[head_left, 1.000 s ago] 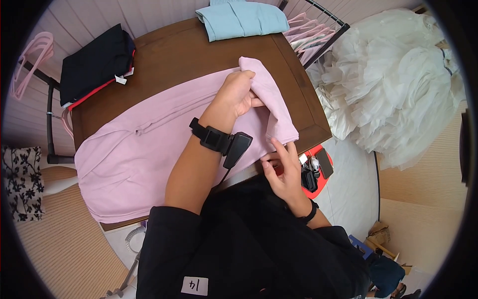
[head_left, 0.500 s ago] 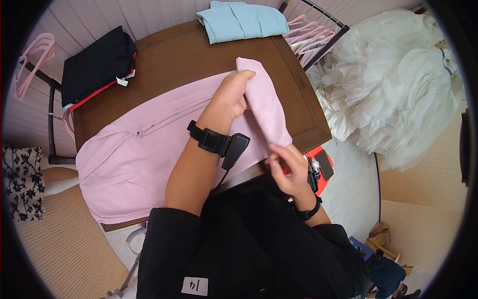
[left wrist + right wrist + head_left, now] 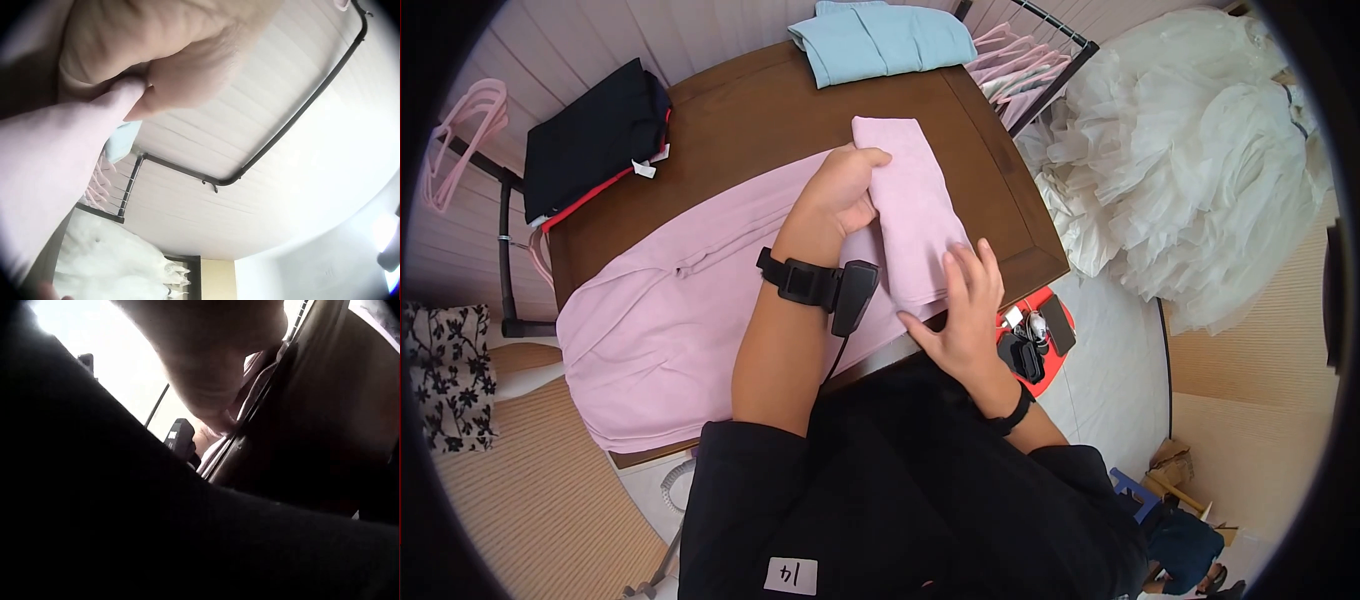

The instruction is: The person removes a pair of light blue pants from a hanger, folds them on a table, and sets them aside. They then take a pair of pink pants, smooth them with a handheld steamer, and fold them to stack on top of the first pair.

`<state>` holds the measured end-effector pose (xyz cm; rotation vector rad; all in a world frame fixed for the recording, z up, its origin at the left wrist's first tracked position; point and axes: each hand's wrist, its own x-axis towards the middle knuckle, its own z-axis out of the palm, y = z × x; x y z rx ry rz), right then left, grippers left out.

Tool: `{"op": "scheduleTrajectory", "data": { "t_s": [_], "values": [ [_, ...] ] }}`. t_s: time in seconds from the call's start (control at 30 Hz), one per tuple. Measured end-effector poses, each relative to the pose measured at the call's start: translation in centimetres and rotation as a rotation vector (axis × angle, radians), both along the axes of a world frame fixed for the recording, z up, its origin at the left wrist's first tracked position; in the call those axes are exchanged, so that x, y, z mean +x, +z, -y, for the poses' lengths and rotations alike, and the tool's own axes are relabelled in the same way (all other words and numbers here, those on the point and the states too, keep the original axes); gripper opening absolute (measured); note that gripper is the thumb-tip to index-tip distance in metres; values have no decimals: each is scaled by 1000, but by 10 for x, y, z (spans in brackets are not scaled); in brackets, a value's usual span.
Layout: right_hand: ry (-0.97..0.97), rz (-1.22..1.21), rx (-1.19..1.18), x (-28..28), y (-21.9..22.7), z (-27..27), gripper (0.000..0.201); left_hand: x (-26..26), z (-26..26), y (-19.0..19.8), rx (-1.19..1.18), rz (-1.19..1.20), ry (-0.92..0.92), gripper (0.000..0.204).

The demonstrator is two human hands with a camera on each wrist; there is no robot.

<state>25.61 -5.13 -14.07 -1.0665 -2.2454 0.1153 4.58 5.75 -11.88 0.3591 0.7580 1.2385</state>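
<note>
A long pink garment (image 3: 690,340) lies across the brown table, its right end turned over into a flat folded band (image 3: 915,215). My left hand (image 3: 845,190) grips that band's left edge near the far end, thumb on top. Up close in the left wrist view, the left hand (image 3: 162,50) pinches the pink cloth (image 3: 56,150) between thumb and fingers. At the band's near right corner, my right hand (image 3: 965,310) is spread, fingertips against the cloth and thumb by the near edge. Most of the right wrist view is dark; it shows part of the right hand (image 3: 206,362) beside the table edge.
Folded dark clothes (image 3: 595,140) sit at the table's back left, a folded light blue garment (image 3: 885,45) at the back. A red tray (image 3: 1055,365) holding a phone and small devices is beyond the near right corner. Racks with pink hangers (image 3: 1015,60) flank the table (image 3: 750,105).
The folded band has shifted left and now lies wider and flatter. My left hand moved left with it; my right hand drew back, then spread its fingers at the near corner.
</note>
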Motion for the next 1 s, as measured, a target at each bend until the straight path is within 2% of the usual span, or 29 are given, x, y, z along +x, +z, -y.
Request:
{"op": "scheduleTrajectory", "data": {
  "t_s": [0.23, 0.3, 0.4, 0.67, 0.73, 0.77, 0.83, 0.87, 0.93, 0.97, 1.0],
  "values": [
    [-79, -21, 71, -24, -5, -12, 95, 9, 0, 7, -51, 159, 19, 38],
    [-84, -44, 78, -25, -3, -12, 95, 16, 2, 12, -50, 228, 102, 31],
    [-93, -78, 68, -27, 3, -11, 96, 28, 0, 19, -84, 284, 148, 32],
    [-213, -184, 78, -35, 13, -36, 94, 65, -16, 33, -142, 285, 229, 34],
    [-276, -169, 56, -37, 20, -42, 81, 71, -17, 45, -157, 240, 260, 34],
    [-279, -175, 54, -35, 20, -45, 81, 74, -17, 49, -192, 186, 273, 33],
    [-240, -160, 116, -29, 21, -52, 59, 79, -19, 51, -226, 127, 289, 32],
    [-236, -165, 114, -25, 24, -51, 59, 81, -22, 48, -218, 107, 307, 32],
    [-224, -203, -7, -17, 38, -44, 45, 82, -30, 42, -210, 86, 335, 31],
    [-220, -206, -9, -17, 47, -40, 45, 84, -35, 38, -178, 110, 363, 31],
    [-166, -109, -112, -15, 57, -35, 42, 86, -38, 38, -146, 134, 387, 31]
  ]
}}
